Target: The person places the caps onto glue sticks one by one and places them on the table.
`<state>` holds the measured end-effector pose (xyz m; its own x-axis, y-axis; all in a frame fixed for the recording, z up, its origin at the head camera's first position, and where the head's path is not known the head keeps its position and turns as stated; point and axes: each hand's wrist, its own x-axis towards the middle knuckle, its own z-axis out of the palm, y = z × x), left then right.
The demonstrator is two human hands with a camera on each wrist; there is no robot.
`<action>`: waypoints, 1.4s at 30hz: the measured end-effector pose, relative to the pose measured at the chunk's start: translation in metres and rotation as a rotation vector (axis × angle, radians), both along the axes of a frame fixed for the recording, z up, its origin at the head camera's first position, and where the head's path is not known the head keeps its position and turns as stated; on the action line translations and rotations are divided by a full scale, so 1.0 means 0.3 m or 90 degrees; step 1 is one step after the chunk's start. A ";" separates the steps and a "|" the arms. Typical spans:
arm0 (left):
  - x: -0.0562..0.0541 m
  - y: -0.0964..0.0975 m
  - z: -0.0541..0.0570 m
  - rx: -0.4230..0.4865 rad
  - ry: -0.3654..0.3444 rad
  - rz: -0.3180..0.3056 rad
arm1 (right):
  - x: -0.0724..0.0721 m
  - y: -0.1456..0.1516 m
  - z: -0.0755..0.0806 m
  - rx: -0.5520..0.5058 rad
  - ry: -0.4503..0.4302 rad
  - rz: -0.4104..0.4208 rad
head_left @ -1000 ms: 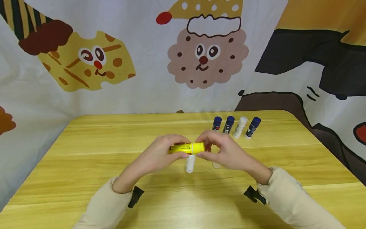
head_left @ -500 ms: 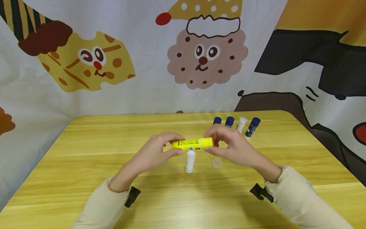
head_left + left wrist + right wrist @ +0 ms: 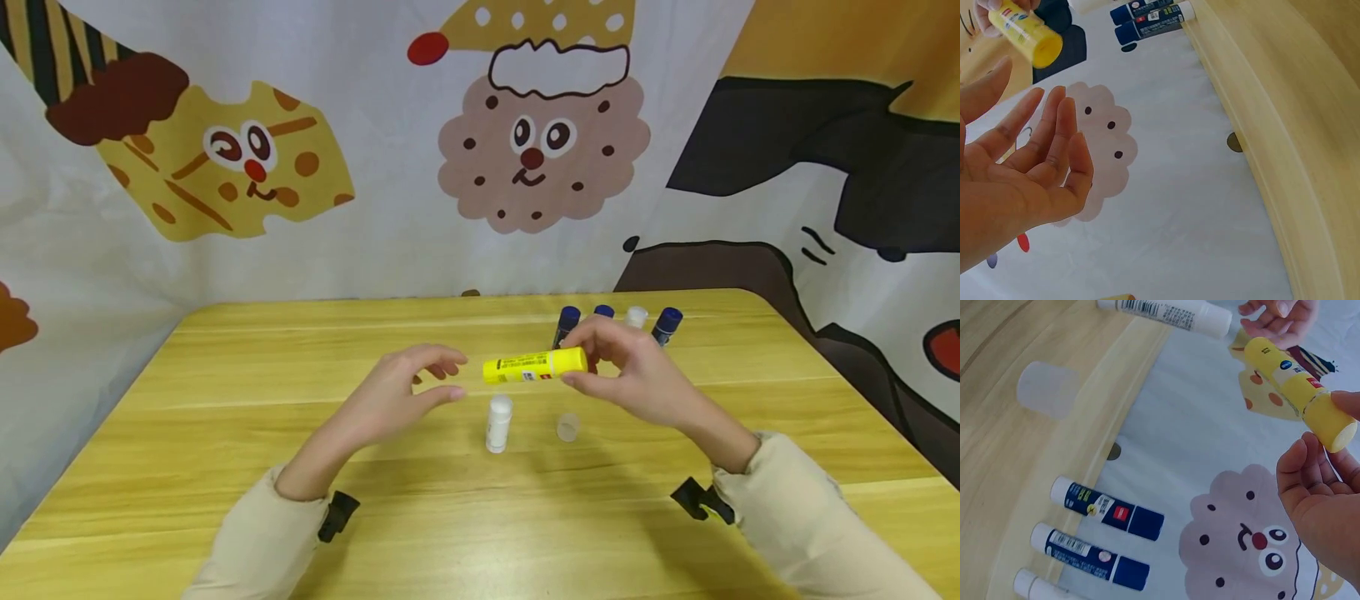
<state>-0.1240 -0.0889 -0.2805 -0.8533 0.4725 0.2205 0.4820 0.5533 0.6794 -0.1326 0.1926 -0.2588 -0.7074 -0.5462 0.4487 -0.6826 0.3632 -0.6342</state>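
My right hand pinches a yellow glue stick by its capped end, holding it level above the table. My left hand is off to the left of it, fingers spread and loosely bent, touching nothing. Below the yellow stick a white glue stick stands upright without its cap. To the right of that lies a small translucent cap. The left wrist view shows the left palm bare, apart from the yellow glue stick.
At the back right stand several capped glue sticks in a row: a blue one, another blue one, a white one and a dark blue one. The right hand partly covers them. A printed cloth hangs behind the wooden table.
Both hands held the yellow glue stick before. My left hand has let go and drawn left; my right hand has carried the stick rightward and slightly up.
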 end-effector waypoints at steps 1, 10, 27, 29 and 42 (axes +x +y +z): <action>-0.001 -0.003 -0.003 0.001 0.002 0.002 | 0.000 0.006 0.000 0.000 -0.004 -0.006; -0.006 -0.032 -0.023 0.008 0.012 0.015 | -0.011 0.075 0.002 0.015 -0.032 -0.070; -0.012 -0.052 -0.063 0.008 -0.038 0.022 | -0.054 0.236 -0.016 0.077 -0.115 -0.200; -0.013 -0.051 -0.068 0.009 -0.047 0.018 | -0.058 0.255 -0.017 0.084 -0.120 -0.216; -0.017 -0.018 -0.107 0.021 -0.065 -0.008 | -0.089 0.363 -0.033 0.161 -0.131 -0.309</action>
